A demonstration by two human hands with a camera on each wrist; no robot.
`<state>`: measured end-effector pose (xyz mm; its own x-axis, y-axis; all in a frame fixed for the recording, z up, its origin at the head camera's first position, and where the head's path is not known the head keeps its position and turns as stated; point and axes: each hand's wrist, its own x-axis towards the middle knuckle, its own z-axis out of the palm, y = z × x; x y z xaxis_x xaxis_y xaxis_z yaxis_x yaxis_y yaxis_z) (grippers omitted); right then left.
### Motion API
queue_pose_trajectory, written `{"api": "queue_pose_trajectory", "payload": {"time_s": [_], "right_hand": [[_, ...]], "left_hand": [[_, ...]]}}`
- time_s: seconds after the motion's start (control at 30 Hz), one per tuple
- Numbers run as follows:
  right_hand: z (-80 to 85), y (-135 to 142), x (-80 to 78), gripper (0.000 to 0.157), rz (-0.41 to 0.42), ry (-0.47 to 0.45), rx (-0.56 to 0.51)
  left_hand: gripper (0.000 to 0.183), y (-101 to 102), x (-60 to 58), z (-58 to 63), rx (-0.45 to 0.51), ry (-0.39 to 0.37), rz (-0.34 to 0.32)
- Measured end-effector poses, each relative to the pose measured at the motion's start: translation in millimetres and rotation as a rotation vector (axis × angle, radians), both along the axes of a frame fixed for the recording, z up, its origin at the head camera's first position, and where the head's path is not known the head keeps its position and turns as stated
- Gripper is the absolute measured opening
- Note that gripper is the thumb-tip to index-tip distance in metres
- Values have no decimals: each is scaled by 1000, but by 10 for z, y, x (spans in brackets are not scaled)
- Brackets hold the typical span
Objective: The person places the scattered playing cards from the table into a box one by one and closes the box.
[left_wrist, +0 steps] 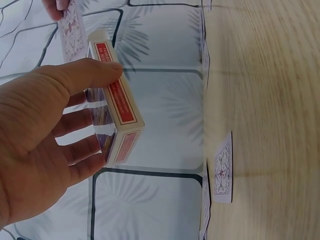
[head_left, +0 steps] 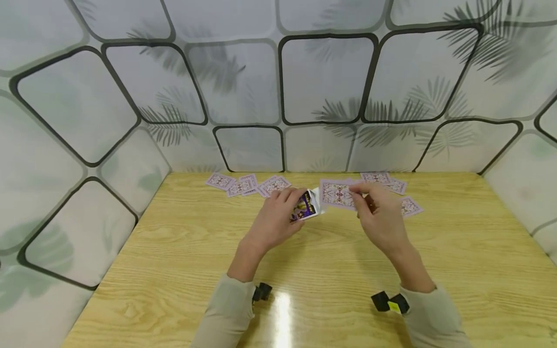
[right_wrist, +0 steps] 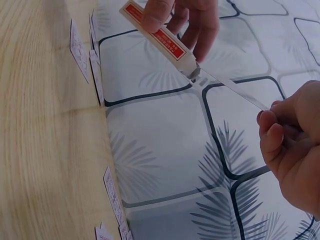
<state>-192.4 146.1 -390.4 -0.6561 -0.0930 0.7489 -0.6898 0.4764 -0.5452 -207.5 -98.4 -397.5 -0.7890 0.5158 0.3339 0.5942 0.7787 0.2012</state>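
My left hand (head_left: 274,217) grips a card box (left_wrist: 117,100), thumb on its red-labelled narrow side and fingers behind. A purple picture shows on its face in the head view. The box's open end faces right, with a white flap (head_left: 316,199). My right hand (head_left: 383,217) pinches a patterned playing card (head_left: 337,193) by its right edge, back side showing. The right wrist view shows it nearly edge-on, its far end close to the box's opening. I cannot tell whether that end is inside, or whether more than one card is held.
Several face-down cards (head_left: 239,186) lie along the wooden table's (head_left: 191,261) back edge on the left. More cards (head_left: 376,179) lie behind my right hand, with another card (head_left: 410,206) just right of it. A patterned cloth wall (head_left: 326,82) rises behind the table.
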Motion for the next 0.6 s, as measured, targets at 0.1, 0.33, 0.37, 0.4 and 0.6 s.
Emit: {"api": "queue_pose_trajectory", "payload": {"time_s": [0.1,0.33,0.37,0.4,0.6], "right_hand": [[-23,-10,2,17,11,-7,34],[-14,-19,-5,17,7,30,66],[-8,-16,-3,17,6,26,70],[-3,-10,0,17,6,22,76],[-5,37,27,17,23,-40,106]], "left_hand": [[69,1,10,17,-19,2,-8],[71,9,2,37,-26,59,-24],[71,10,1,38,-26,64,-25],[71,10,1,38,-27,67,-25],[71,10,15,21,-19,58,-19]]}}
